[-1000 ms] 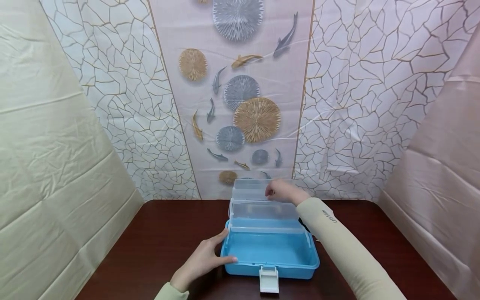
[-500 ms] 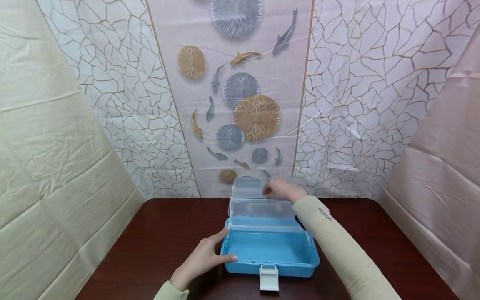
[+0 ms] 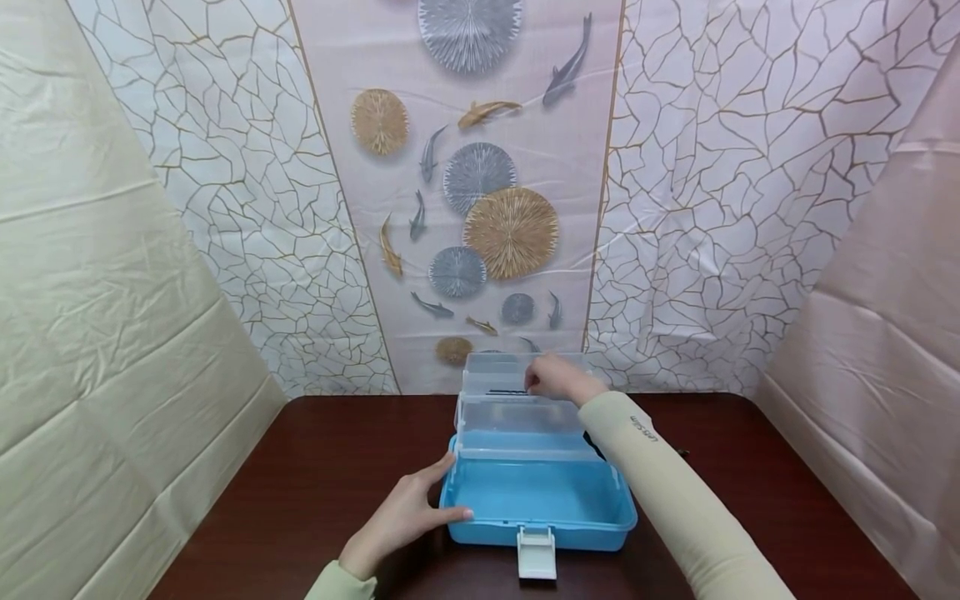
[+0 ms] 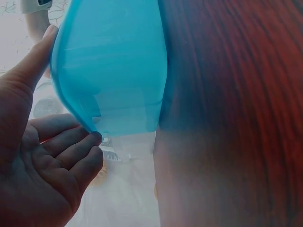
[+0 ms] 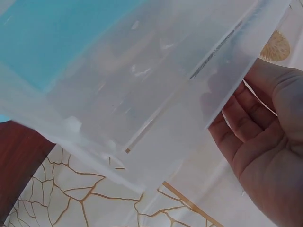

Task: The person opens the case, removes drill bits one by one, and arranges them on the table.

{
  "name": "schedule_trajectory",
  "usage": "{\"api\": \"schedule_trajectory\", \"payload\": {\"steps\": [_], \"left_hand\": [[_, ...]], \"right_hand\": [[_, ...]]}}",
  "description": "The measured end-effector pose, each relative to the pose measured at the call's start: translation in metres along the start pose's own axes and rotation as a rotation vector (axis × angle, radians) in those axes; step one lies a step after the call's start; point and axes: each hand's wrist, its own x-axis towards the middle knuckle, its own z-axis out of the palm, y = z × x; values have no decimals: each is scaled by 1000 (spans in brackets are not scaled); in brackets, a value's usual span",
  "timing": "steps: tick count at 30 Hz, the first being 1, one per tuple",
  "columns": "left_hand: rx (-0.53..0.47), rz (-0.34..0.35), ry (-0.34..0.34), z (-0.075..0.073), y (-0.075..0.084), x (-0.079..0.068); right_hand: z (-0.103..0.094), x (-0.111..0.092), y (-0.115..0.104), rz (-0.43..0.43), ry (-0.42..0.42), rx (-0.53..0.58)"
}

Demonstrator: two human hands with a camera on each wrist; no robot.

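Observation:
A light-blue box [image 3: 532, 500] sits open on the table in the head view, its white latch [image 3: 536, 554] folded down in front. Clear plastic trays [image 3: 510, 417] rise in steps behind it. My left hand [image 3: 401, 517] grips the box's left end; in the left wrist view its thumb and fingers lie along the rim. Up at the top tray is my right hand [image 3: 558, 379], its fingers bent. A dark, slim drill bit [image 5: 215, 51] lies along that tray, its spiral part showing left of the fingers. Clear plastic partly covers the right fingertips; I cannot tell whether they pinch the bit.
The dark red-brown table [image 3: 337, 450] extends around the box. A black item [image 3: 594, 444] peeks out beside the right sleeve [image 3: 675, 492], with a small dark thing [image 3: 682, 452] on its other side. A patterned cloth [image 3: 675, 208] hangs behind.
My right hand and forearm have shifted slightly left. The drill bit shows more plainly beside the fingers, and a small dark thing appears right of the sleeve. The left hand keeps its place.

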Motion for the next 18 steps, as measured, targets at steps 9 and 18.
{"api": "schedule_trajectory", "payload": {"steps": [9,18], "left_hand": [[-3,4,3,0,-1,0],[-3,6,2,0,-2,0]], "right_hand": [[0,0,-2,-9,-4,10],[0,-1,-3,-19,6,12]]}}
